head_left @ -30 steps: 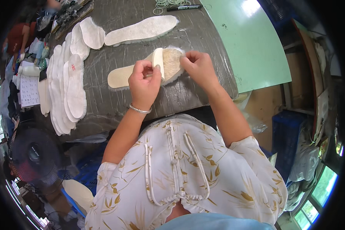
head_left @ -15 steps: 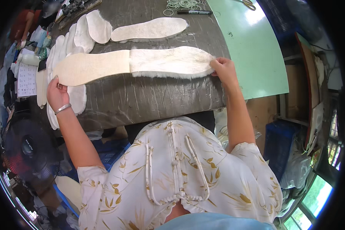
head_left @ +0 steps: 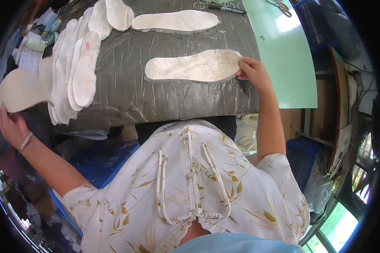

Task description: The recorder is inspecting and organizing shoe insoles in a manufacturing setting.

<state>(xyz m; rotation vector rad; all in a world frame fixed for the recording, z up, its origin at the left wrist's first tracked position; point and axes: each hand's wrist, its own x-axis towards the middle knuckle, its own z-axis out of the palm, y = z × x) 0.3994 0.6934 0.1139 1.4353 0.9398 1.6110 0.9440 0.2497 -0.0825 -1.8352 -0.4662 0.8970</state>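
A cream insole-shaped sheet [head_left: 23, 88], smooth and without fur, is held out past the table's left edge. My left hand [head_left: 13, 126] pinches it by its near rim, with part of the fingers hidden beneath. On the table lies a white fleece insole [head_left: 190, 66], backing side up, with fur showing along its edge. The closed fingers of my right hand [head_left: 254, 76] grip its right end. Another fleece insole [head_left: 175, 21] lies farther back, roughly parallel to it.
Several overlapping fleece insoles [head_left: 84, 71] form a row along the table's left side. The dark table [head_left: 156, 103] meets a green board [head_left: 283, 63] on the right. Scissors [head_left: 281, 7], a black marker [head_left: 227, 8] and pale rubber bands [head_left: 202, 4] lie at the back.
The smooth cream sheet has come off the left end of the fleece insole and moved left with my left hand. My right hand stays at the fleece insole's right end.
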